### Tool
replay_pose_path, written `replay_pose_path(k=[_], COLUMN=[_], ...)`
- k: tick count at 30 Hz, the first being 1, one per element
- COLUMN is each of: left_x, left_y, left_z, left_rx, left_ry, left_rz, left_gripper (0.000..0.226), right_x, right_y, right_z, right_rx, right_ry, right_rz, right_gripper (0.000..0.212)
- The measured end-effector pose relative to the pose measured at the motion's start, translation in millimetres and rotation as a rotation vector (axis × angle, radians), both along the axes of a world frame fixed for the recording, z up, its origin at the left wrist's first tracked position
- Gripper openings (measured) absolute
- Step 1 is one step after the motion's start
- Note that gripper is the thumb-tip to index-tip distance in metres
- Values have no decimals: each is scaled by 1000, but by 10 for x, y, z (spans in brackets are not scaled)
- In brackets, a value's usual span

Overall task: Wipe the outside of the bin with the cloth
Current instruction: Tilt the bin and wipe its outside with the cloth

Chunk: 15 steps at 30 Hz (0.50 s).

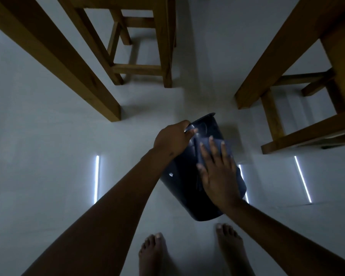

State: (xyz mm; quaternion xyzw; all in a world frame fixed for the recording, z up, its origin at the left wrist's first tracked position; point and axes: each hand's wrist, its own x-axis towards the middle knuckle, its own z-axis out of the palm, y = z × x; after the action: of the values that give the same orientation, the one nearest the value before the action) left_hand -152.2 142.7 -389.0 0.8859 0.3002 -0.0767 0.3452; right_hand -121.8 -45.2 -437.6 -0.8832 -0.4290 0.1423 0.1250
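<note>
Wiping seems in progress: the left hand (172, 139) grips the far rim of the dark bin (184, 176), tilted over the floor (48, 146) near the bare feet, while the right hand (217, 172) presses the cloth (226, 146) flat, fingers open, and should next reach unwiped sides.

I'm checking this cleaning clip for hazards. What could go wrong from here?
1. The left hand alone steadies the tilted bin by its rim; pressure from the right hand might slip it from that grip.
2. The cloth is barely visible under flat, spread fingers, so it may slide out mid-wipe.
3. Bare feet are right below the bin, which could land on them if dropped on the glossy floor.
</note>
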Motion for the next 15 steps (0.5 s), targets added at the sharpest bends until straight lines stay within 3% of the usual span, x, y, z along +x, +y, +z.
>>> replay_pose_path(k=[4, 10, 15], left_x=[-207, -353, -265], left_y=[100, 128, 109], left_z=[-22, -96, -115], left_rx=[-105, -90, -54], left_ry=[-29, -81, -74], left_rz=[-45, -14, -19], left_gripper=[23, 21, 25], right_x=[205, -141, 200], right_y=[-94, -187, 123], right_z=[-28, -17, 54], right_rx=[39, -64, 1], right_ry=[158, 33, 69], right_rz=[-173, 22, -71], right_gripper=[67, 61, 63])
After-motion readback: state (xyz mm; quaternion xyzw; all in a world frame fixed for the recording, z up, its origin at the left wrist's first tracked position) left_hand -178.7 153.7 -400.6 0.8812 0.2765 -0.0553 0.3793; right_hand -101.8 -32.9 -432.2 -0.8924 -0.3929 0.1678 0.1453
